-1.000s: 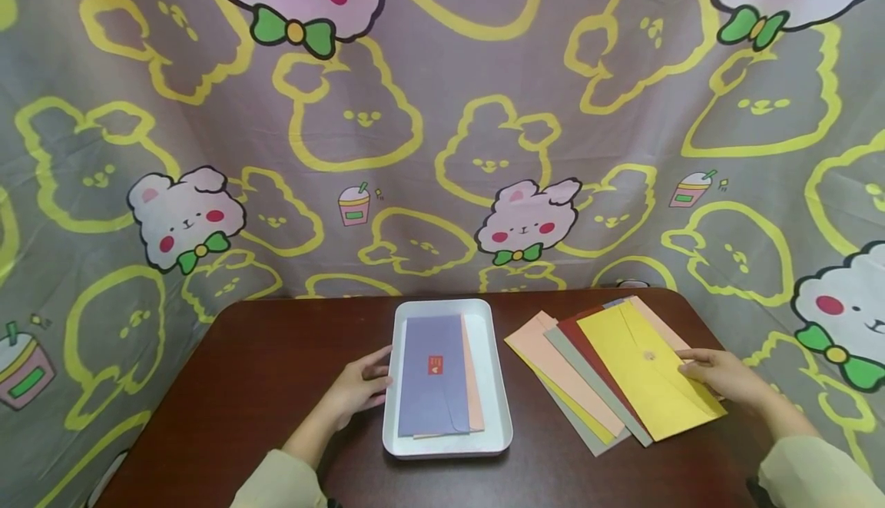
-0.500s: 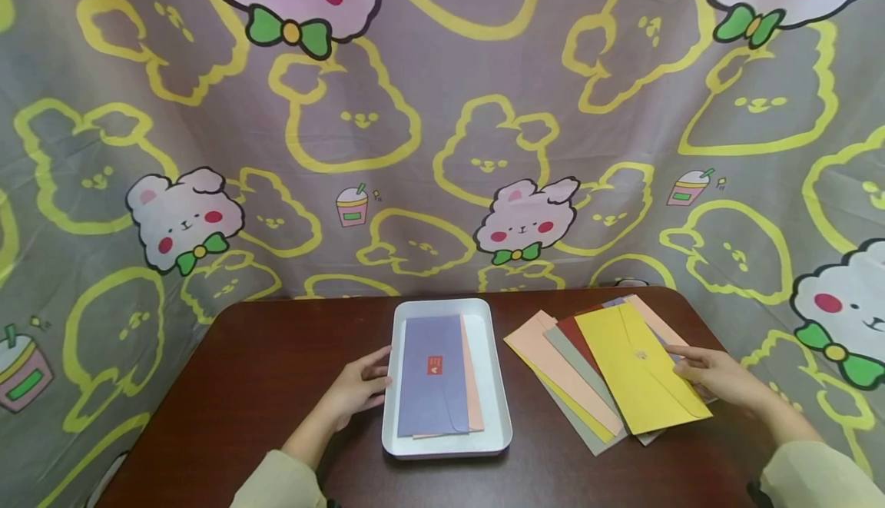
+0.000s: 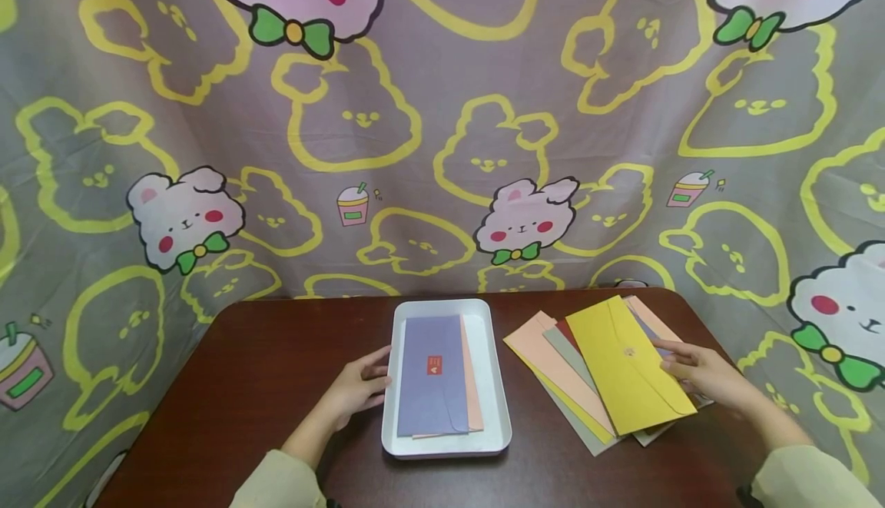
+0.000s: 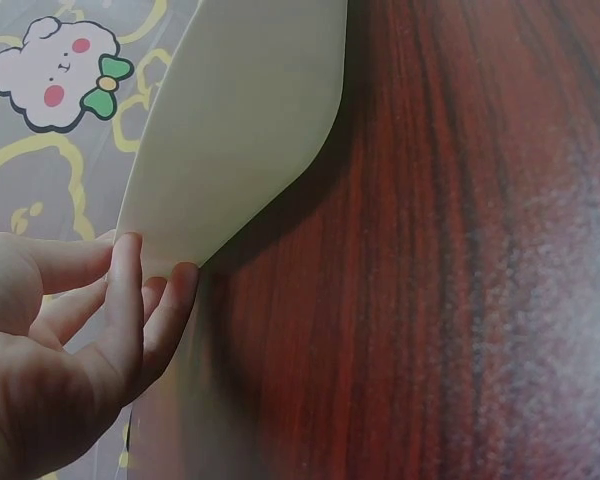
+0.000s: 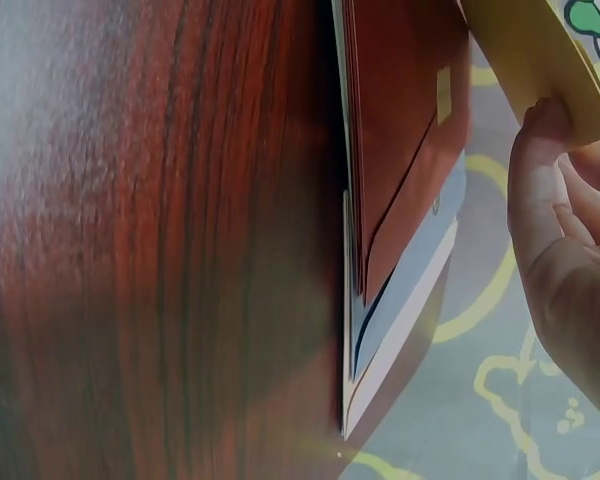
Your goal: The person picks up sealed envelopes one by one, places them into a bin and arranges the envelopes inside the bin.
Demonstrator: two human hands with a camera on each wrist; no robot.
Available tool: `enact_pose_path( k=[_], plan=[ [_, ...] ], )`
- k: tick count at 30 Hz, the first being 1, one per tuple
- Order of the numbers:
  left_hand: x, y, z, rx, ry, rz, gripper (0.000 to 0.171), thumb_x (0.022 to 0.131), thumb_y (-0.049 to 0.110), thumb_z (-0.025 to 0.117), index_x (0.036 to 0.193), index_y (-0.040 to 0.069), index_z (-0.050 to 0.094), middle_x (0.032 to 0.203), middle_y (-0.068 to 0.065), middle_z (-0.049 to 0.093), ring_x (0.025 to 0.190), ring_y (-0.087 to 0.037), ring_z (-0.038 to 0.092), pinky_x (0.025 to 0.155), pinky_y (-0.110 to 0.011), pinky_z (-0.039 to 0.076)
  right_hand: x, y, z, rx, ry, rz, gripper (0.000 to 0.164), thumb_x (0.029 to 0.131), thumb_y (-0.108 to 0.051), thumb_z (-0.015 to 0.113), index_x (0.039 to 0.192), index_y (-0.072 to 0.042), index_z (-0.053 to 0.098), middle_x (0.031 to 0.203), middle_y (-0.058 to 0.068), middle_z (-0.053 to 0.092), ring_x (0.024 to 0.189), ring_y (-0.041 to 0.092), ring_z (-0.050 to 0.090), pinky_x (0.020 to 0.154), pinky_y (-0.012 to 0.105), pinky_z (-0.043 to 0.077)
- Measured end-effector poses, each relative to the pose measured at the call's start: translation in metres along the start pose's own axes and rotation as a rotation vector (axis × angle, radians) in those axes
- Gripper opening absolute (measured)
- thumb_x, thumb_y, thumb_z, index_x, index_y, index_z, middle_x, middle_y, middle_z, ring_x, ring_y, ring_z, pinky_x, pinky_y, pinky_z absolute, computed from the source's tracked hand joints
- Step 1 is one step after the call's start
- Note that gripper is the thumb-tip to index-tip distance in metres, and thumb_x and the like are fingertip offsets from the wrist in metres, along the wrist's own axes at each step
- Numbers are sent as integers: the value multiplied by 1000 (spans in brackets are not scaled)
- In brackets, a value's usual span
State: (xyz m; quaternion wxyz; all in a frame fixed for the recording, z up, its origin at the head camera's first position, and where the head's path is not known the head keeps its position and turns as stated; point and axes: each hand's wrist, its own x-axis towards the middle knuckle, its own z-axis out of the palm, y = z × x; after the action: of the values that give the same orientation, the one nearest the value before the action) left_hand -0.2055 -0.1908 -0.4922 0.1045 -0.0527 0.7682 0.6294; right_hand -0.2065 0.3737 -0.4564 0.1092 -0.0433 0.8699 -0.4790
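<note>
The yellow envelope [image 3: 625, 373] has slid leftward over the other envelopes [image 3: 563, 377], right of the frame, pinched by the right hand [image 3: 705, 373]; it seems parted from them; the left hand's [image 3: 353, 393] relaxed fingers touch the white tray [image 3: 489, 385], lower centre.

A cartoon-printed grey cloth [image 3: 422, 54] hangs behind a reddish-brown table [image 3: 276, 362].

A yellow paper envelope [image 3: 631, 373] hides most of a dark red paper envelope [image 3: 567, 333] beside my arm; a purple paper envelope [image 3: 430, 400] covers most of a pale pink paper envelope [image 3: 473, 400]. Print on the red rectangular label [image 3: 434, 365] is too small to read. The right wrist view crops my right hand [image 5: 578, 270]; the head view's bottom, my cream fabric sleeves [image 3: 280, 483].
</note>
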Motion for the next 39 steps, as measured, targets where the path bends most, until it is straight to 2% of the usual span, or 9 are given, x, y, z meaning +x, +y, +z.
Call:
enact_pose_path(
  k=[2, 5, 9, 17, 23, 27, 30, 39],
  plan=[
    [0, 0, 0, -1, 0, 1, 58, 96, -6, 65, 151, 3, 49, 122, -21, 66, 94, -28, 68, 77, -43, 60, 0, -2, 2, -4, 2, 1, 57, 106, -14, 58, 151, 14, 36, 116, 22, 63, 68, 13, 55, 56, 30, 48],
    [-1, 0, 0, -2, -1, 0, 58, 96, -6, 65, 151, 3, 49, 122, -22, 66, 94, -27, 68, 77, -43, 60, 0, -4, 4, -8, 1, -3, 58, 106, -15, 57, 151, 14, 35, 124, 30, 61, 84, 9, 62, 66, 32, 55],
    [-1, 0, 0, -2, -2, 0, 58, 96, -6, 65, 151, 3, 49, 122, -22, 65, 95, -27, 68, 77, -43, 60, 1, -5, 10, 5, 7, -16, 60, 107, -18, 57, 151, 15, 33, 133, 37, 55, 100, 6, 64, 76, 35, 58],
    [0, 0, -1, -10, -3, 0, 59, 96, -6, 65, 151, 3, 49, 122, -22, 65, 94, -27, 68, 77, -43, 60, 3, -12, 28, 67, 48, -70, 57, 107, -15, 55, 152, 14, 33, 131, 34, 56, 98, -4, 61, 79, 32, 58],
    [0, -1, -1, -9, -6, -5, 58, 96, -6, 65, 151, 3, 49, 123, -23, 64, 94, -26, 68, 76, -42, 60, 3, -25, 39, 141, 50, -86, 58, 108, -14, 54, 154, 13, 30, 130, 31, 55, 99, 0, 61, 81, 31, 58],
    [0, -1, -1, -10, -6, -4, 58, 96, -6, 65, 151, 3, 49, 123, -23, 65, 95, -27, 68, 77, -42, 60, 5, -34, 47, 186, 60, -77, 59, 108, -13, 55, 154, 12, 29, 118, 20, 61, 96, 6, 64, 80, 31, 58],
    [0, -1, -1, -14, -7, -1, 58, 96, -6, 65, 151, 2, 49, 122, -22, 65, 95, -27, 67, 77, -42, 60, 6, -39, 52, 226, 61, -82, 59, 107, -12, 55, 155, 11, 29, 114, 16, 64, 95, 9, 67, 80, 31, 59],
    [0, 0, -1, -5, -1, -1, 58, 96, -6, 65, 151, 3, 49, 120, -21, 66, 94, -26, 67, 76, -42, 60, 11, -60, 69, 295, 45, -92, 57, 106, -9, 56, 154, 11, 32, 115, 16, 66, 96, 10, 68, 81, 30, 58]
  ],
)
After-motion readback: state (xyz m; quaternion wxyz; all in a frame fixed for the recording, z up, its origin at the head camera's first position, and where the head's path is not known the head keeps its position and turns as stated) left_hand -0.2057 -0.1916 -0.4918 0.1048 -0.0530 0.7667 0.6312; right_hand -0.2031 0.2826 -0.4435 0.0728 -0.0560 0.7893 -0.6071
